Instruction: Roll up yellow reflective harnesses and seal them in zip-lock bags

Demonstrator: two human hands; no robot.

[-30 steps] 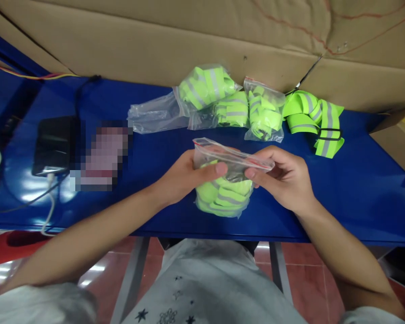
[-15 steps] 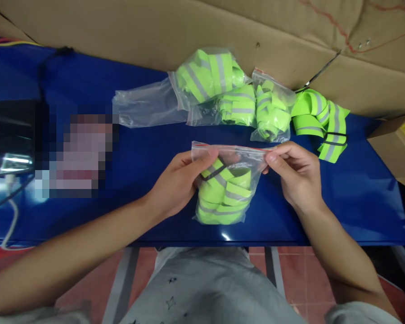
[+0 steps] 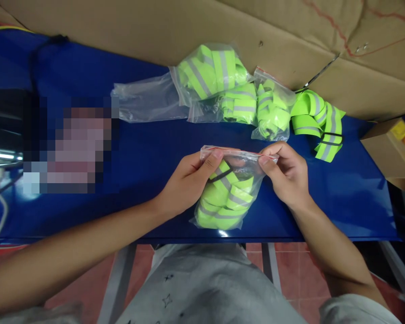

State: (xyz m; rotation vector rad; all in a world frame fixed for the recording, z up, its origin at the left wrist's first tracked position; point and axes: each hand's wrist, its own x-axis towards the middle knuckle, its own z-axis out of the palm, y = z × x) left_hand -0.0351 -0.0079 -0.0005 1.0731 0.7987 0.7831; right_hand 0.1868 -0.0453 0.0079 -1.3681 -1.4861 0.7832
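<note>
A clear zip bag (image 3: pixel 253 168) with a red line along its top hangs between my two hands near the table's front edge. Inside it lies a folded neon-green reflective strap (image 3: pixel 219 202) with grey stripes and a black buckle. My left hand (image 3: pixel 192 180) grips the bag's upper left part, thumb on the front. At the top right corner, my right hand (image 3: pixel 286 173) pinches the zip edge between thumb and fingers. Whether the zip is fully closed I cannot tell.
Behind my hands lie several bagged green straps (image 3: pixel 219 72), a flat clear bag (image 3: pixel 148 99) and an unbagged strap (image 3: pixel 330 130) with a buckle. A cardboard box (image 3: pixel 388 144) stands right. A pixelated object (image 3: pixel 79 146) and a dark device (image 3: pixel 3 130) are on the left.
My right hand has moved left along the bag's top edge, closer to my left hand. My left hand has shifted slightly right, and the bag is tilted a little more.
</note>
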